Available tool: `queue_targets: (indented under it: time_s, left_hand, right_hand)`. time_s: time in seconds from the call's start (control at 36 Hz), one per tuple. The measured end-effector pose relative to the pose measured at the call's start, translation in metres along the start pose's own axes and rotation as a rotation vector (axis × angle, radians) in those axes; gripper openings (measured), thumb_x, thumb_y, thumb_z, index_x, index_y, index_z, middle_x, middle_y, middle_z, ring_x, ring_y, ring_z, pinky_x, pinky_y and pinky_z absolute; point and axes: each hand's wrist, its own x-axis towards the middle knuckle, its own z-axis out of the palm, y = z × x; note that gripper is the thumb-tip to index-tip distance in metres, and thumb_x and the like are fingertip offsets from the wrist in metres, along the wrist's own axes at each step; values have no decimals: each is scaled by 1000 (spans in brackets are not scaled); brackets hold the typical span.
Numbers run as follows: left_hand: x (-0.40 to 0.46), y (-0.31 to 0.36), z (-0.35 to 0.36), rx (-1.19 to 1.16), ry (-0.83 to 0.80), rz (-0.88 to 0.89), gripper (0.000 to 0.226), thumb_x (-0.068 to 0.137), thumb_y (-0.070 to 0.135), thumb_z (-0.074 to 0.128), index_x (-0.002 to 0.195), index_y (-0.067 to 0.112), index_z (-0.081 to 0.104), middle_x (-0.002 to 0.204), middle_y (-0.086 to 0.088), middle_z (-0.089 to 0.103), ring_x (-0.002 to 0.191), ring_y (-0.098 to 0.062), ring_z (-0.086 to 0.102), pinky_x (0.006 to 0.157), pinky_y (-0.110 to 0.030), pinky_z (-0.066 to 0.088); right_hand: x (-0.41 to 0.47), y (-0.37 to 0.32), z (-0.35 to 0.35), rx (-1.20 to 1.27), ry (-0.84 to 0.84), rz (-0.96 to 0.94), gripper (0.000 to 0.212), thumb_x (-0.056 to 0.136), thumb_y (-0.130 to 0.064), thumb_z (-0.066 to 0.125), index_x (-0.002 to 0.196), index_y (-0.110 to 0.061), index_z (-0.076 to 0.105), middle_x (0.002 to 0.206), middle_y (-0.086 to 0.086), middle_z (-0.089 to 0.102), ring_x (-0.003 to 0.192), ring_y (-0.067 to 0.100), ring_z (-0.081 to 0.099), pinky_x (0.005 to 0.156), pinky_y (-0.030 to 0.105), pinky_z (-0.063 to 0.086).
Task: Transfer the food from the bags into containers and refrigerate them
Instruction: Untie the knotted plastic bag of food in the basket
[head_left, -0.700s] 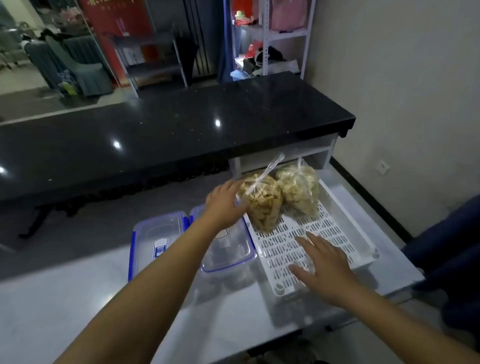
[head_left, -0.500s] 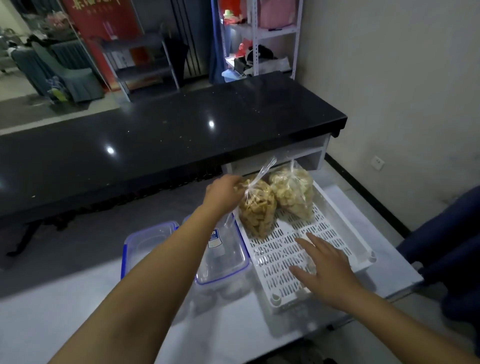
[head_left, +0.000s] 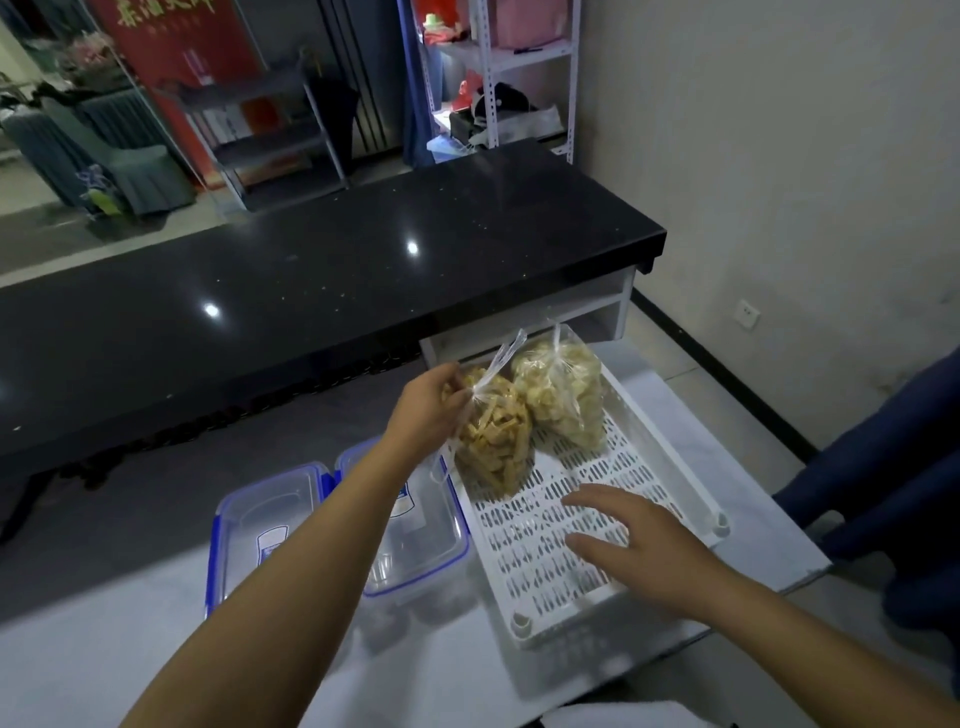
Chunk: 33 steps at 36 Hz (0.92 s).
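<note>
— What's on the pale desk (head_left: 675, 415)?
— I see a white slotted tray (head_left: 670, 462) holding two tied food bags.
— The hands?
— My left hand (head_left: 426, 410) pinches the knot of the nearer bag (head_left: 493, 441); my right hand (head_left: 644, 545) hovers, fingers spread, over the tray. Two lidded containers (head_left: 426, 530) sit just left.

- A long counter with a glossy black speckled stone top (head_left: 322, 291) runs across the middle; ceiling lights glint on it.
- A white metal shelving rack (head_left: 488, 67) stands behind the counter's far right end, loaded with pink, red and dark items too blurred to name.
- A dark low open shelf unit (head_left: 265, 130) stands to the rack's left, before a red banner with gold lettering (head_left: 176, 41).
- A grey-green skirted armchair (head_left: 98, 150) sits far left.
- A white wall socket (head_left: 748, 315) is set low in the beige wall (head_left: 779, 156).
</note>
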Motion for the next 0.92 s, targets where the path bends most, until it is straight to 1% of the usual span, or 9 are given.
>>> queue_targets:
  time_s: [0.11,0.22,0.31,0.44,0.53,0.64,0.72,0.83,0.92]
  left_hand:
    - [-12,13,-1,-89,27,-14,16,95,14,66,87,0,62,143,2,57,126,-16,52,79,-11,43]
    - [-31,23,6,-180,9,-39,18,94,15,68,86,0,61,147,5,54,136,-21,48,109,-44,43]
    - [-49,31,14,-208,-18,-52,17,94,16,67,86,2,62,151,9,50,141,-17,41,109,-38,36]
    - [-85,40,33,-304,-21,-21,10,93,14,70,94,4,66,120,28,59,114,13,51,99,-20,44]
    - [-110,44,53,-372,9,-1,4,91,10,72,90,9,68,110,33,65,114,13,57,90,-6,46]
    - [-131,39,69,-465,18,-2,22,89,9,74,73,18,62,120,21,70,116,3,62,91,-22,52]
    - [-130,35,64,-402,-5,-29,21,88,14,75,74,25,66,120,14,71,121,-4,61,100,-34,48]
    - [-118,35,44,-235,-41,37,17,92,20,72,101,34,72,118,20,69,115,4,60,101,-24,45]
    - [-102,37,26,39,-210,180,34,95,23,67,126,37,65,134,25,55,122,14,46,105,-15,36]
  right_hand:
    - [4,-2,-1,71,-1,-13,43,89,-44,70,130,-44,56,139,-27,50,132,-1,43,106,21,35]
    - [8,-6,-3,121,59,-26,49,85,-47,73,128,-52,52,138,-26,50,127,-1,45,103,27,38]
    - [12,-7,-5,170,124,-28,54,84,-44,75,133,-48,52,135,-27,50,124,-2,44,101,28,39]
    - [14,-1,-10,246,179,-9,53,86,-40,75,132,-50,53,129,-31,51,115,-7,46,83,13,40]
    - [11,7,-8,279,148,18,48,86,-41,74,129,-51,55,123,-34,54,111,-9,51,78,6,41]
    - [11,16,-6,329,97,59,44,89,-27,73,127,-45,60,129,-23,58,119,0,54,79,3,42]
    - [13,19,-4,311,82,35,43,90,-17,71,128,-36,63,132,-20,57,115,-9,52,75,-4,39]
    - [14,15,1,308,104,26,45,90,-23,72,131,-36,61,130,-21,59,106,-13,52,81,5,44]
    - [11,10,4,330,154,17,34,90,-30,72,118,-43,58,115,-26,63,101,-11,58,78,15,52]
